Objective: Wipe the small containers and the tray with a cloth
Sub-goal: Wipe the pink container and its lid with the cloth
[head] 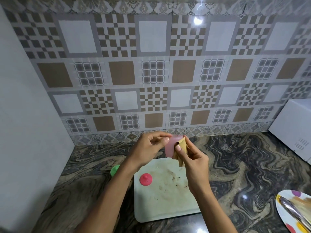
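- Looking down from the head view, a small pink container (170, 147) is seen held up over the far edge of the tray (168, 204), clear of the worktop (235, 165).
- It is pinched between fingertips and thumb of the left hand (149, 148). A tan cloth (183, 144) is gripped by the right hand (193, 158) and pressed to the container's side.
- The container is judged to be light, thin plastic, smooth and likely to slip. It would be best held by rim and base with a gentle squeeze.
- It appears empty, though blur leaves that unsure.
- Its pink lid (145, 179) lies on the tray, which is marked with brown smears.
- A green piece (114, 170), perhaps another container, is half hidden behind the left forearm.
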